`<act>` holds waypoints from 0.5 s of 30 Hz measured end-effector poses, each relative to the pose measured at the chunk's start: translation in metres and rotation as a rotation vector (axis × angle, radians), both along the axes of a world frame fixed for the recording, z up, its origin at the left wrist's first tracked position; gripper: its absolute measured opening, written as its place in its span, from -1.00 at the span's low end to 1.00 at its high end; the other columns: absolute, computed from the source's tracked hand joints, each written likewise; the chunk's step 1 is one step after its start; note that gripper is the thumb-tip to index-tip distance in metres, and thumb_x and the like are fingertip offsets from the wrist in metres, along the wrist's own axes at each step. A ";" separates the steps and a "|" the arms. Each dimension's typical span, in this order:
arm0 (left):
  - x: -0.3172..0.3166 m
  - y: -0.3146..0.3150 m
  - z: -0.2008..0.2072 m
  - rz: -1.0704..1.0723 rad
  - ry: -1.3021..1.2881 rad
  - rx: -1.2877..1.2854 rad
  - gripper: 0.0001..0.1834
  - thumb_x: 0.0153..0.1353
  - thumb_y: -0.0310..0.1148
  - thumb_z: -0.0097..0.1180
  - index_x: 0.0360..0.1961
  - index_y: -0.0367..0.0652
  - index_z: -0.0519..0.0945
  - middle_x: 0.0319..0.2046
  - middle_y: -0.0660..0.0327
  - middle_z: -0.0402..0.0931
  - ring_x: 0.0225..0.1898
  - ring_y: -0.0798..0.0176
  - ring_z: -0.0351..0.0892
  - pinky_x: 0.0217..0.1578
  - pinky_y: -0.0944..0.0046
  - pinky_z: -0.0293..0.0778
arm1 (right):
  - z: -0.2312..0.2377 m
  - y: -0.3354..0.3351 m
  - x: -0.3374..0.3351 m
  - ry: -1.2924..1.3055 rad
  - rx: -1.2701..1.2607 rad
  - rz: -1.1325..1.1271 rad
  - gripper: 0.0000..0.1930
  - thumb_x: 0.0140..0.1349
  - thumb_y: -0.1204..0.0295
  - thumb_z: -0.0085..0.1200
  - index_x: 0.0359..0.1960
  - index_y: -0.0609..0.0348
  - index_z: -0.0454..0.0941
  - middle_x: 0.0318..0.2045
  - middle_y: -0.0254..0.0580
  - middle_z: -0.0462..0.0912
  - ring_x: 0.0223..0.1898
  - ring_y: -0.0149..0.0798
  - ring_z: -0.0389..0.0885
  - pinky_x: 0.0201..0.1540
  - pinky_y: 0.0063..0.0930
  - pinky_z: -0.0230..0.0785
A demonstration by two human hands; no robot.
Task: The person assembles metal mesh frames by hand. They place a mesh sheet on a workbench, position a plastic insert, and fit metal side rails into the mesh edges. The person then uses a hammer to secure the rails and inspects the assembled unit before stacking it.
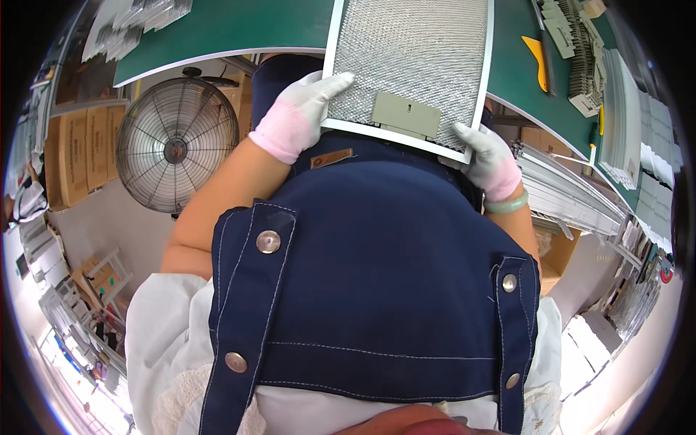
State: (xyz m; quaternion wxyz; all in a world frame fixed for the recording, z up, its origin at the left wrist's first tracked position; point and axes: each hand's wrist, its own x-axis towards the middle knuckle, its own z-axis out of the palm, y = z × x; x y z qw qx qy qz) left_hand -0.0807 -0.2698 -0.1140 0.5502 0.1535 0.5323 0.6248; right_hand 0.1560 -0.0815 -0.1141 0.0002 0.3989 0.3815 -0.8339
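Note:
A metal mesh filter (413, 51) in a pale frame juts over the near edge of the green table, and its far end runs out of view. A grey-green plastic latch plate (406, 114) sits on the mesh by the near side of the frame. My left hand (308, 105), in a white glove with a pink cuff, grips the left side of the frame, thumb over the mesh. At the near right corner my right hand (489, 159), gloved alike, holds the frame with its thumb on top and the other fingers hidden below.
On the green table (239, 43) lie a yellow scraper (536, 61), rows of grey-green plastic pieces (580, 58) and stacked metal frames (620, 116) at the right. Metal pieces (134, 22) lie far left. A floor fan (176, 148) and cardboard boxes (83, 152) stand at the left.

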 end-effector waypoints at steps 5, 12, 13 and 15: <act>-0.002 -0.002 0.000 -0.099 0.064 -0.119 -0.67 0.44 -0.37 -0.05 0.11 -0.37 0.44 -0.01 0.13 0.55 0.00 0.33 0.58 0.01 0.32 0.54 | 0.013 -0.024 0.016 -0.012 0.066 -0.117 -0.67 0.34 0.33 0.09 0.05 0.23 0.44 -0.06 -0.22 0.60 -0.07 -0.23 0.62 0.02 -0.21 0.52; 0.006 0.001 0.010 -0.016 -0.072 -0.065 -0.61 0.35 -0.32 0.11 0.10 -0.33 0.44 -0.11 0.17 0.59 -0.06 0.28 0.60 0.04 0.21 0.54 | 0.005 -0.008 0.001 0.132 0.102 -0.096 -0.62 0.40 0.34 -0.03 0.17 0.27 0.35 0.05 -0.09 0.56 0.01 -0.18 0.60 0.05 -0.17 0.53; 0.007 0.004 0.008 0.061 -0.149 -0.079 -0.62 0.35 -0.33 0.11 0.09 -0.34 0.44 -0.10 0.16 0.60 -0.05 0.26 0.61 0.04 0.20 0.54 | 0.008 -0.015 -0.008 0.242 0.039 -0.205 -0.62 0.40 0.34 -0.04 0.17 0.27 0.35 0.04 -0.09 0.56 0.02 -0.18 0.60 0.05 -0.18 0.54; 0.007 0.010 0.001 0.217 -0.303 -0.107 -0.64 0.35 -0.35 0.11 0.08 -0.34 0.46 -0.09 0.14 0.60 -0.04 0.23 0.62 0.05 0.19 0.54 | 0.008 -0.024 -0.019 0.390 -0.049 -0.354 -0.61 0.42 0.34 -0.05 0.19 0.28 0.33 0.05 -0.06 0.55 0.04 -0.17 0.60 0.05 -0.20 0.55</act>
